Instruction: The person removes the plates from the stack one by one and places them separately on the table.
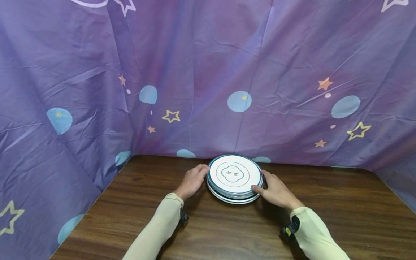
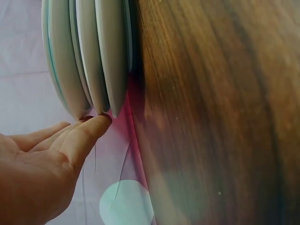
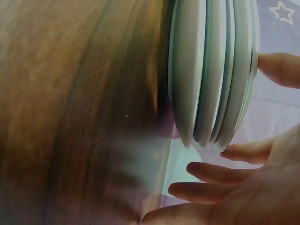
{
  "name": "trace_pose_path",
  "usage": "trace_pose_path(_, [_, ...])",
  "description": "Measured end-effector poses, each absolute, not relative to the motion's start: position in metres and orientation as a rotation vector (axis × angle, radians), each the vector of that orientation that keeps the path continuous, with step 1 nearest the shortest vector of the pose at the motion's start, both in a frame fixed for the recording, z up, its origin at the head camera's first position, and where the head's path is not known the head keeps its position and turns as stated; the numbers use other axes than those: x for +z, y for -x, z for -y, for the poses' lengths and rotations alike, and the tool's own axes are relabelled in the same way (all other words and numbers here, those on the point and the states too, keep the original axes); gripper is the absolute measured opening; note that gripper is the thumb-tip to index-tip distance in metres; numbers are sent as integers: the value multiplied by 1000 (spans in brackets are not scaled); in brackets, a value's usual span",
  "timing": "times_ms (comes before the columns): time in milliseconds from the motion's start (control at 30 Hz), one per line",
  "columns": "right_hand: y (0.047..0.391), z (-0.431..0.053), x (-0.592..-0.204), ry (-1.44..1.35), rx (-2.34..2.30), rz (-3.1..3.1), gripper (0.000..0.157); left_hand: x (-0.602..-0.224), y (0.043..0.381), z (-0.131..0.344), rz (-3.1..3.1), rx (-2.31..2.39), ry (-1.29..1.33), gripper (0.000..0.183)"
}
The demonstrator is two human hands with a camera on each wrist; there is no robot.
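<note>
A stack of several round plates (image 1: 238,184) stands on the wooden table; the top one is white with a blue rim and a small dark design in its middle. My left hand (image 1: 193,180) is at the stack's left side, its fingertips (image 2: 104,120) right at the edges of the plates. At the right side, my right hand (image 1: 276,189) lays its thumb on the top plate's rim, with the index fingertip (image 3: 226,153) at the plate edges. The other fingers of that hand extend beside the stack, spread apart.
The brown wooden table (image 1: 208,234) reaches back to a purple curtain (image 1: 208,72) printed with stars and blue spots. The plates stand near the table's back edge, close to the curtain. Both forearms wear pale yellow sleeves (image 1: 156,224) with small wrist cameras.
</note>
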State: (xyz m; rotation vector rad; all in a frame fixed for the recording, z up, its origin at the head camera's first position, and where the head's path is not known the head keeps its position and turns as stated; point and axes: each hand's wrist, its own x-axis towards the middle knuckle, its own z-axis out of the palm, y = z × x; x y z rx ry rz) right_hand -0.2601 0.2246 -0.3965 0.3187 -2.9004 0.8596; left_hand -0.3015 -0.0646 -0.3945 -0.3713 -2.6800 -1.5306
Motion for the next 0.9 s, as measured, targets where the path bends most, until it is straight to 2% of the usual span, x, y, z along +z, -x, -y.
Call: trace_pose_path(900, [262, -220, -398, -344, 943, 2922, 80, -396, 302, 63, 2777, -1364, 486, 57])
